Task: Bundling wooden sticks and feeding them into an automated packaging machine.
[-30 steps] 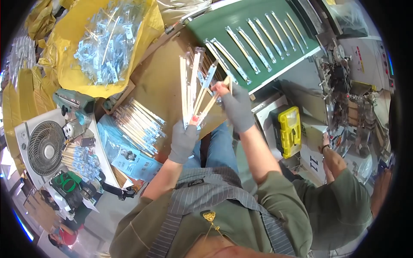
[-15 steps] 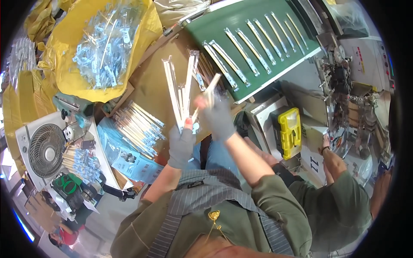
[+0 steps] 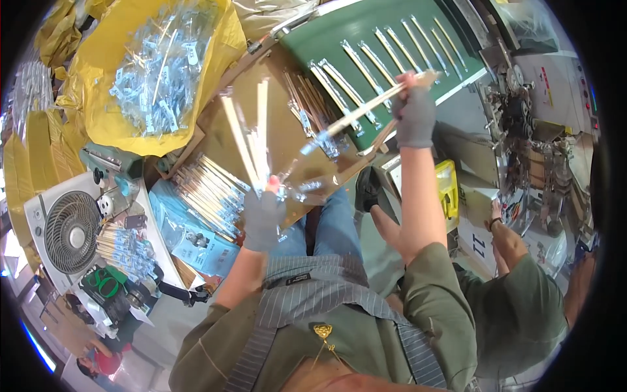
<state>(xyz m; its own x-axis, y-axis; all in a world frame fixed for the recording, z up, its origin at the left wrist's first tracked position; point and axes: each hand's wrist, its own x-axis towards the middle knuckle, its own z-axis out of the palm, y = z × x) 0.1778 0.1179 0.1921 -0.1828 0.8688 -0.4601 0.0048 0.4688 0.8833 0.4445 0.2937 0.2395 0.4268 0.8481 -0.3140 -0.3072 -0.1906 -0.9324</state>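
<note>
Gripping a blurred spread of pale sticks (image 3: 262,124) in the curled left hand (image 3: 264,219) by the brown counter (image 3: 261,72), pinching a blue-ended stick (image 3: 366,108) between fingers of the right hand (image 3: 415,121), over the green belt's (image 3: 333,36) near edge, right of a stick pile (image 3: 206,199).

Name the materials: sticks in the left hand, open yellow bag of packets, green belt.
Sticks: probably wood or bamboo, by their pale tan colour; blur hides the finish.
Bag: likely plastic, with glossy, crinkled folds.
Belt: perhaps rubber or coated fabric; smooth, even green surface.
</note>
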